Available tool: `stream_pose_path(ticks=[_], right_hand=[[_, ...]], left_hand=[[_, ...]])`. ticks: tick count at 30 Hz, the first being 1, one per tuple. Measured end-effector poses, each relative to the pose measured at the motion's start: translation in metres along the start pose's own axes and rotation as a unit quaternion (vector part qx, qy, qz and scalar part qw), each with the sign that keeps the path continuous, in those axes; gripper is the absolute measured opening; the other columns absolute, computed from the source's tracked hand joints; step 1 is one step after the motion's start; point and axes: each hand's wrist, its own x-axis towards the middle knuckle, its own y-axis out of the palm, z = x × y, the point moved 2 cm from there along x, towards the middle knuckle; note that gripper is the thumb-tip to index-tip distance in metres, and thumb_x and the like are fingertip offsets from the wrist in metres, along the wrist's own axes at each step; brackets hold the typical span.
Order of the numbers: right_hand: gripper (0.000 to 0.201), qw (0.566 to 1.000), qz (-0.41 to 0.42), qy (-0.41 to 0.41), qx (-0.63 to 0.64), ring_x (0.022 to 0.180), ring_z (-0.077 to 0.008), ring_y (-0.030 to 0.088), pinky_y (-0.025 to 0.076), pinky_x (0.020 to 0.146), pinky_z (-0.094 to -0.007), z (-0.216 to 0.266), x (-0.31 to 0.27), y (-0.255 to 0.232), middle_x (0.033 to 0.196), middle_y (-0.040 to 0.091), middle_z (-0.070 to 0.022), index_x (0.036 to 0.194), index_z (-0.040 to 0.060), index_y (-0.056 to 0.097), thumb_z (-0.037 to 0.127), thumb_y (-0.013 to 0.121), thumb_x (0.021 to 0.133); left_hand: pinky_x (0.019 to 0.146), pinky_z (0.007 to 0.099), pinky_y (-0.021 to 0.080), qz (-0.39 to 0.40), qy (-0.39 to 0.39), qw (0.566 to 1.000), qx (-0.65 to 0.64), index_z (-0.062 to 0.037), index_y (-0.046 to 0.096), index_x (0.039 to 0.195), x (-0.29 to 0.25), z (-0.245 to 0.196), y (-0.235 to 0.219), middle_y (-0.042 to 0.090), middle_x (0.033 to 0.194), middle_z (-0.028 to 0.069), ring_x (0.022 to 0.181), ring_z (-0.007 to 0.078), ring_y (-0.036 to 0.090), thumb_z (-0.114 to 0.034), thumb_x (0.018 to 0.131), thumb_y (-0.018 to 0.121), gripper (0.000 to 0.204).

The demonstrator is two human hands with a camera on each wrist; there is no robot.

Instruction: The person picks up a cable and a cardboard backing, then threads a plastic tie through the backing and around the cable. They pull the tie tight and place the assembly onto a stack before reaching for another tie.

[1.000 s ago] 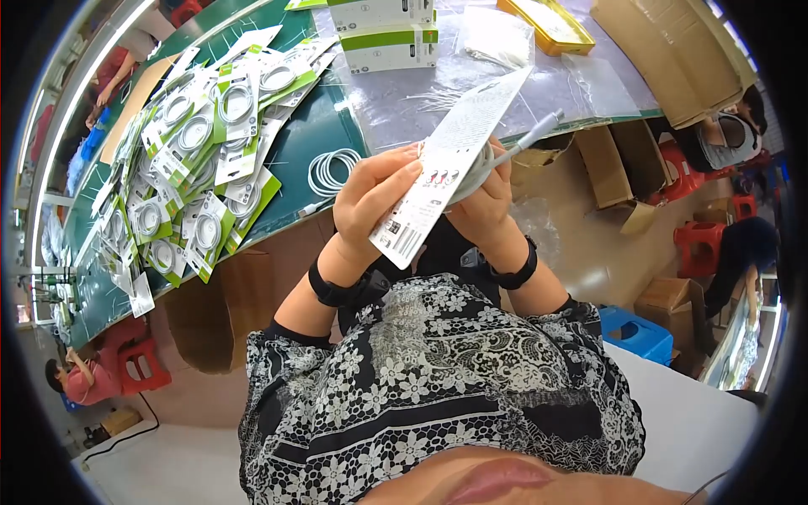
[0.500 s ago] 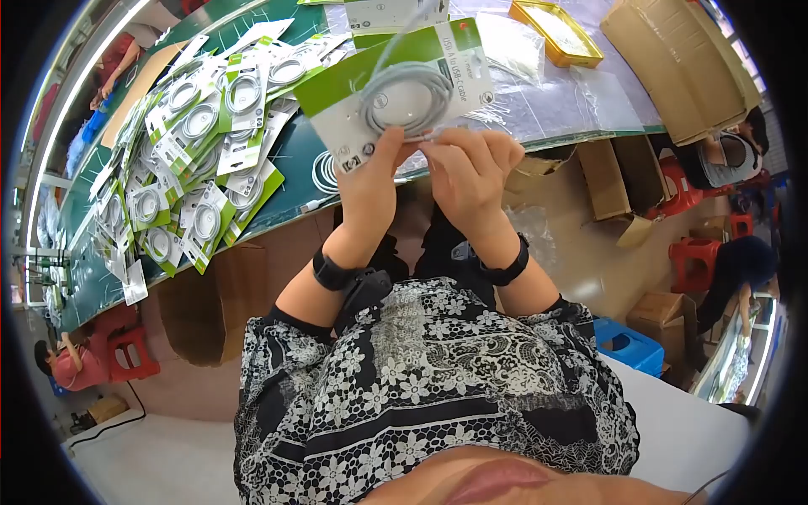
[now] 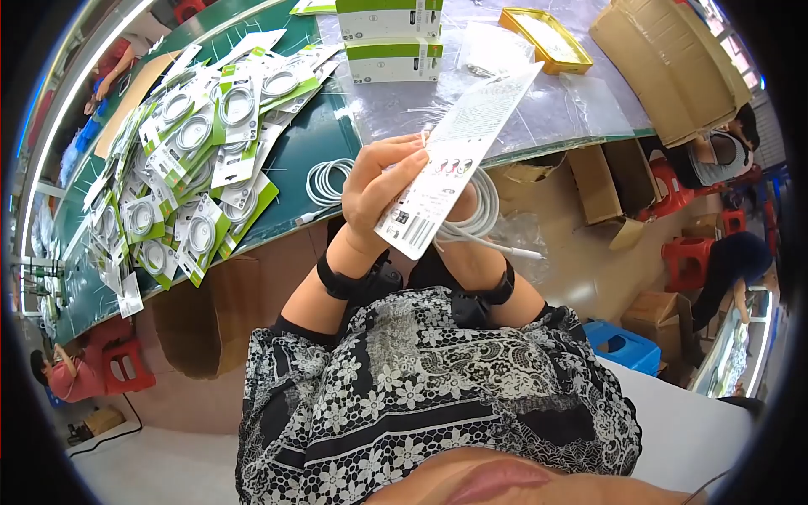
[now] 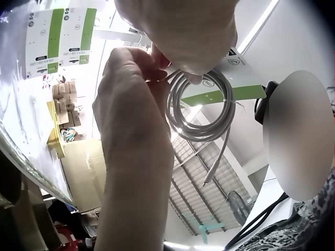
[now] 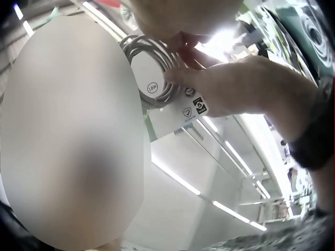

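In the head view my left hand point(image 3: 370, 185) grips a printed packaging card point(image 3: 459, 156) that stands tilted, its back side with barcode and text showing. A coiled white cable point(image 3: 484, 215) sits against the card's far face, its loose end with a plug point(image 3: 528, 253) hanging out to the right. My right hand point(image 3: 471, 265) is partly hidden behind card and coil. From the left wrist view, the right hand point(image 4: 131, 89) has thumb and fingertips pinched together at the coil's edge. In the right wrist view, the left thumb presses the card beside the coil point(image 5: 162, 89).
A heap of carded cables point(image 3: 194, 151) covers the green table at left. One loose cable coil point(image 3: 326, 181) lies near the table's edge. Two green-white boxes point(image 3: 391, 61), a plastic bag point(image 3: 497, 50) and a yellow tray point(image 3: 547, 39) stand behind. Cardboard boxes point(image 3: 673, 67) are at right.
Half a second ago the card lay face-up with the coil and both hands' fingertips at its lower edge. Now it is turned back-side up, the right hand behind it.
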Motion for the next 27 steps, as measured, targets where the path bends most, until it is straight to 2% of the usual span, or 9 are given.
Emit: stream_pose_path(ticks=[1, 2, 4, 5, 8, 9, 12, 27], right_hand=[[0.035, 1.000, -0.001, 0.000, 0.000, 0.108, -0.0134, 0.051, 0.039, 0.101, -0.0291, 0.005, -0.004, 0.007, 0.120, 0.049, -0.0067, 0.119, 0.0043, 0.048, 0.004, 0.062, 0.087], [0.038, 0.993, 0.010, 0.022, -0.112, 0.112, -0.0142, 0.049, 0.039, 0.102, -0.0294, 0.013, -0.008, 0.018, 0.122, 0.049, -0.0073, 0.123, 0.0044, 0.046, 0.005, 0.061, 0.088], [0.044, 0.941, 0.033, 0.066, -0.329, 0.120, -0.0156, 0.045, 0.038, 0.102, -0.0302, 0.029, -0.011, 0.042, 0.126, 0.047, -0.0086, 0.129, 0.0046, 0.042, 0.007, 0.059, 0.089], [0.044, 0.941, 0.033, 0.067, -0.330, 0.120, -0.0156, 0.045, 0.038, 0.102, -0.0302, 0.029, -0.015, 0.042, 0.126, 0.047, -0.0086, 0.129, 0.0046, 0.042, 0.007, 0.059, 0.089], [0.038, 0.899, 0.057, 0.071, -0.429, 0.122, -0.0233, 0.047, 0.044, 0.098, -0.0329, 0.029, -0.026, 0.040, 0.130, 0.048, -0.0145, 0.131, 0.0032, 0.043, 0.021, 0.044, 0.098], [0.038, 0.899, 0.054, 0.074, -0.429, 0.122, -0.0233, 0.047, 0.044, 0.098, -0.0329, 0.027, -0.031, 0.030, 0.130, 0.048, -0.0145, 0.131, 0.0032, 0.043, 0.021, 0.044, 0.098], [0.038, 0.878, 0.106, 0.181, -0.429, 0.122, -0.0239, 0.047, 0.044, 0.098, -0.0331, 0.016, -0.048, -0.009, 0.130, 0.047, -0.0145, 0.132, 0.0054, 0.043, 0.024, 0.045, 0.098], [0.034, 0.942, -0.014, 0.133, -0.309, 0.117, -0.0198, 0.050, 0.044, 0.096, -0.0309, 0.029, -0.029, 0.017, 0.127, 0.050, -0.0129, 0.127, 0.0046, 0.046, 0.012, 0.050, 0.093]], left_hand=[[0.074, 0.0344, 0.056, 0.000, -0.001, 1.000, -0.001, 0.0010, 0.059, 0.108, 0.001, -0.002, 0.000, 0.061, 0.097, 0.0155, 0.088, 0.0276, 0.063, -0.001, 0.073, 0.073, 0.037], [0.076, 0.0358, 0.056, -0.003, -0.004, 1.000, -0.009, 0.0007, 0.059, 0.107, 0.001, -0.004, 0.001, 0.060, 0.097, 0.0154, 0.088, 0.0285, 0.063, 0.000, 0.072, 0.073, 0.038], [0.079, 0.0385, 0.056, -0.011, -0.010, 1.000, -0.025, 0.0001, 0.060, 0.106, 0.002, -0.006, 0.001, 0.058, 0.098, 0.0151, 0.089, 0.0303, 0.063, 0.001, 0.069, 0.074, 0.039], [0.079, 0.0385, 0.056, -0.012, -0.011, 1.000, -0.025, 0.0001, 0.060, 0.106, 0.002, -0.006, 0.000, 0.058, 0.098, 0.0151, 0.089, 0.0303, 0.063, 0.001, 0.069, 0.074, 0.039], [0.080, 0.0407, 0.057, 0.012, 0.008, 0.999, -0.040, -0.0008, 0.061, 0.105, -0.002, -0.006, -0.003, 0.057, 0.100, 0.0157, 0.091, 0.0321, 0.064, 0.003, 0.069, 0.073, 0.038], [0.080, 0.0407, 0.057, 0.012, 0.004, 0.999, -0.041, -0.0008, 0.061, 0.105, -0.003, -0.006, -0.005, 0.057, 0.100, 0.0157, 0.091, 0.0321, 0.064, 0.003, 0.069, 0.073, 0.038], [0.078, 0.0381, 0.057, 0.066, 0.039, 0.997, 0.002, -0.0024, 0.062, 0.104, 0.002, -0.010, -0.008, 0.057, 0.101, 0.0149, 0.094, 0.0328, 0.064, 0.002, 0.067, 0.074, 0.039], [0.073, 0.0327, 0.058, 0.092, 0.057, 0.994, -0.006, -0.0045, 0.063, 0.102, 0.019, -0.022, -0.008, 0.059, 0.104, 0.0133, 0.094, 0.0321, 0.065, 0.002, 0.064, 0.076, 0.041]])
